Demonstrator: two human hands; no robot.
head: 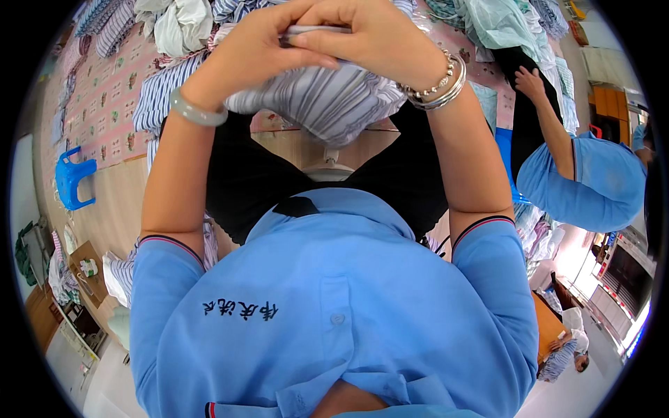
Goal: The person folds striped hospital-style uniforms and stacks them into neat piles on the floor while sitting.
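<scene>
A grey-and-white striped cloth (334,99) hangs in front of my lap, its lower end blurred. My left hand (256,49), with a pale bangle at the wrist, grips the cloth's upper edge. From the other side my right hand (371,39), wearing bead and metal bracelets, pinches the same rolled edge. The fingers of both hands meet and overlap there, so part of the edge is hidden. Behind the cloth, a pink patterned table cover (123,94) shows.
Blue-striped cloth (164,91) lies left of my hands, white cloth (184,26) beyond it. Pale green cloth (496,28) is heaped at upper right. A blue plastic stool (76,177) stands at left. Close on my right is a co-worker in a blue shirt (580,180).
</scene>
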